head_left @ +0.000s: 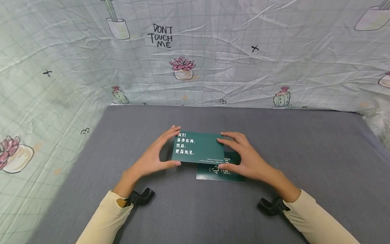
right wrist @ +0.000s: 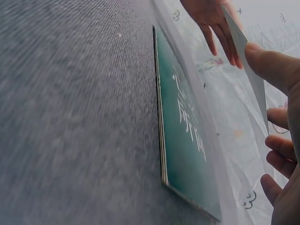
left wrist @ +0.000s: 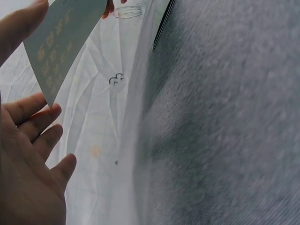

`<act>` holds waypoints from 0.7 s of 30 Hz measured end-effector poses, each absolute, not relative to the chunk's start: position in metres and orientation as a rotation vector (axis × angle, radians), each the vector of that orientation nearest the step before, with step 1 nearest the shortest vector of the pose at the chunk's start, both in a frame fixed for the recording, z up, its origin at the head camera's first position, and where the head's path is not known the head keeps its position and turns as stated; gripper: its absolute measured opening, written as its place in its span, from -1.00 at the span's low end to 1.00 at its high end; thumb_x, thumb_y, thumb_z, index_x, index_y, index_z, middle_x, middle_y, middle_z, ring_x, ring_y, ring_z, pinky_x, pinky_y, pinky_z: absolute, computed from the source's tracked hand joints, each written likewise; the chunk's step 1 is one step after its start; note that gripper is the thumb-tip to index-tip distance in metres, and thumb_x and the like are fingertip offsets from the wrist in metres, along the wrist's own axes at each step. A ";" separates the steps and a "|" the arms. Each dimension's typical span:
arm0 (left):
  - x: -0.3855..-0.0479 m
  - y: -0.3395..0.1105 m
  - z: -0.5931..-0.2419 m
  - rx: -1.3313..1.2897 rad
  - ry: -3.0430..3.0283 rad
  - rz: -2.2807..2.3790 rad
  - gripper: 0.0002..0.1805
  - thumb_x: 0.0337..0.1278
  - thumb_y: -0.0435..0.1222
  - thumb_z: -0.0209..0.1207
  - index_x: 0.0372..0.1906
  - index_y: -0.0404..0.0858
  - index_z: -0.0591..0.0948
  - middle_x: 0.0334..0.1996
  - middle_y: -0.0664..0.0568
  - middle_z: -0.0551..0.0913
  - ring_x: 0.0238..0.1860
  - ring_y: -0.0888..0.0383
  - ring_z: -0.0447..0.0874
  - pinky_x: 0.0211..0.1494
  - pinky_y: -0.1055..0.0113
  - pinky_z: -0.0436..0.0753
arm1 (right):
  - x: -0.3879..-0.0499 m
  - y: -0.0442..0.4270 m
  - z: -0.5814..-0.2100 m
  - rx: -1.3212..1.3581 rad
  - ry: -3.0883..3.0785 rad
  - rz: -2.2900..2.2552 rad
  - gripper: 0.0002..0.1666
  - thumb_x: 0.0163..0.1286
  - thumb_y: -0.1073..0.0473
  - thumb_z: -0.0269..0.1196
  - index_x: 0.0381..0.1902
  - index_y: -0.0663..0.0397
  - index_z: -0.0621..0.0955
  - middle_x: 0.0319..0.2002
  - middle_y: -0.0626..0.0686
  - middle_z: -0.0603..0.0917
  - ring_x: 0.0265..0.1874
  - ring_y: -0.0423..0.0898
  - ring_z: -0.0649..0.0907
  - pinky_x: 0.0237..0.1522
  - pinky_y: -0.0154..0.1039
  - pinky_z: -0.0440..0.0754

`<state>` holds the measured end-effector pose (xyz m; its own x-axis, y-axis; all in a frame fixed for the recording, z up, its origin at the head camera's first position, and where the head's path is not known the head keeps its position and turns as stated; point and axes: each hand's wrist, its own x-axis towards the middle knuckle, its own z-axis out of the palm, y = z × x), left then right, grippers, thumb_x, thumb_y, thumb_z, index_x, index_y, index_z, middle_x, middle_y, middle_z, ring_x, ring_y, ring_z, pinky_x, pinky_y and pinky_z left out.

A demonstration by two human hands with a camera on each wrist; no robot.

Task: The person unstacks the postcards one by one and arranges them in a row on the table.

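A green card with white writing (head_left: 199, 147) is held above the table between both hands. The left hand (head_left: 155, 154) pinches its left end, thumb at the near edge and fingers at the far edge; the left wrist view shows this card (left wrist: 61, 42) and the hand (left wrist: 30, 150). At its right end the right hand (head_left: 246, 157) pinches it the same way, as the right wrist view shows with the card (right wrist: 248, 70) and the hand (right wrist: 286, 136). Below lies a stack of dark green cards (head_left: 219, 174), partly hidden by the held card; its layered edge shows beside the top card (right wrist: 183, 136).
A grey cloth (head_left: 195, 210) covers the table. Behind it and at the left hangs a pale checked curtain (head_left: 213, 40) printed with potted plants. A black band with a curved piece sits on each wrist, over cream sleeves.
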<state>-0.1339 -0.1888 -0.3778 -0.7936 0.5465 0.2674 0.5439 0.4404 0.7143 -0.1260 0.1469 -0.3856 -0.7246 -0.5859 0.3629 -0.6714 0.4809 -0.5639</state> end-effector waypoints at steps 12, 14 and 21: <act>-0.120 -0.188 -0.343 0.833 2.680 1.301 -0.08 -0.12 -0.38 0.42 0.40 -0.35 0.21 0.45 -0.19 0.09 0.48 -0.09 -0.11 0.35 -0.22 0.06 | -0.133 0.123 -0.385 1.054 -2.616 1.129 -0.09 0.09 -0.14 0.44 0.36 0.03 0.39 0.39 0.02 0.23 0.37 -0.02 0.12 0.23 0.15 0.25; -0.121 -0.191 -0.343 0.822 2.694 1.293 -0.08 -0.12 -0.39 0.42 0.40 -0.34 0.22 0.45 -0.18 0.09 0.47 -0.09 -0.11 0.35 -0.23 0.06 | -0.135 0.119 -0.385 1.045 -2.629 1.133 -0.08 0.10 -0.15 0.43 0.36 0.02 0.39 0.39 0.01 0.22 0.38 -0.03 0.11 0.24 0.14 0.25; -0.127 -0.202 -0.345 0.836 2.713 1.310 -0.10 -0.14 -0.41 0.41 0.39 -0.39 0.23 0.44 -0.21 0.11 0.47 -0.13 -0.09 0.34 -0.24 0.03 | -0.141 0.103 -0.386 1.023 -2.660 1.133 -0.08 0.12 -0.18 0.41 0.37 0.02 0.37 0.39 0.04 0.22 0.38 -0.04 0.11 0.25 0.14 0.24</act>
<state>-0.1273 -0.2024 -0.3453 -0.8570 0.4702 0.2109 0.4575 0.5058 0.7313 -0.1406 0.1028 -0.3856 -0.7750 -0.5501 0.3110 -0.6055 0.5053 -0.6149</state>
